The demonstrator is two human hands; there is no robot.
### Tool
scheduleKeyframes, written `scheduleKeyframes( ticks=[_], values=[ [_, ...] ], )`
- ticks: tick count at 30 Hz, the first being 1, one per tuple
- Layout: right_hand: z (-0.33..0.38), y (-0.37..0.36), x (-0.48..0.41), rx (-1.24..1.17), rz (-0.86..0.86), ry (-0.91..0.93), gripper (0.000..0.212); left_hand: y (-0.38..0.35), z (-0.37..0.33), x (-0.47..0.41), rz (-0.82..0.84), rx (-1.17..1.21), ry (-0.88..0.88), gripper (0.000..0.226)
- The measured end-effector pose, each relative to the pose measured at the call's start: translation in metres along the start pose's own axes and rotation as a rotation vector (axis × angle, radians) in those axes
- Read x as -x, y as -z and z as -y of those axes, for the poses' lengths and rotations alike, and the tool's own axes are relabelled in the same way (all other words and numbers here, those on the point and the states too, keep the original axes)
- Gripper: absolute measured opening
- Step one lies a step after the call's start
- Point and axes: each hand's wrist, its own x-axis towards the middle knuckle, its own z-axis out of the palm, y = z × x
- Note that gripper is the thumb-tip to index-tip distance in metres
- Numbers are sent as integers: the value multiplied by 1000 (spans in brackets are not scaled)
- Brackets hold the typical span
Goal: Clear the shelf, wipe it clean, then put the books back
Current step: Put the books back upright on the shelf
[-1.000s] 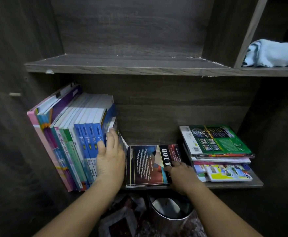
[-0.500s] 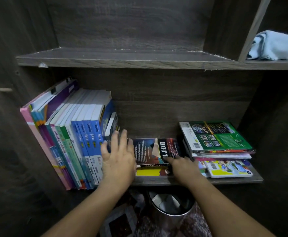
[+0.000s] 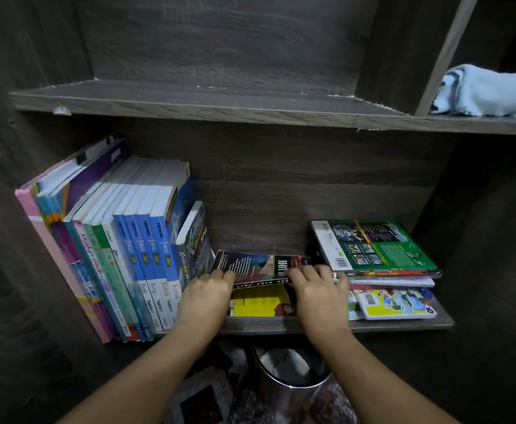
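While lying atop yellow book, dark book gripped between left hand, right hand.

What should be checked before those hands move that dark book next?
1. Both the left hand and right hand hold the dark book: ok.
2. The yellow book beneath lies flat: ok.
3. The leaning row of books stands with no hand on it: ok.
4. Dark book clear of the green-topped stack: cannot tell.
5. The cloth lies ready on the upper shelf: ok.
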Motion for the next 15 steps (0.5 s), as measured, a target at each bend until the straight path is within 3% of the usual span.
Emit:
scheduleKeyframes(
  ticks=[4, 9, 13, 15],
  values=[
    [-5, -2, -6, -21, 68, -95, 32, 6, 0, -2, -47, -14, 3, 37],
    [-5, 1, 0, 33, 435, -166, 34, 9, 3, -5, -301, 2, -97, 46],
    [1, 0, 6, -99, 417, -198, 42, 14, 19, -7, -326, 127, 16, 72],
    [-1, -1, 7, -150, 354, -182, 45, 23, 19, -3, -352, 267, 50, 73]
  ],
)
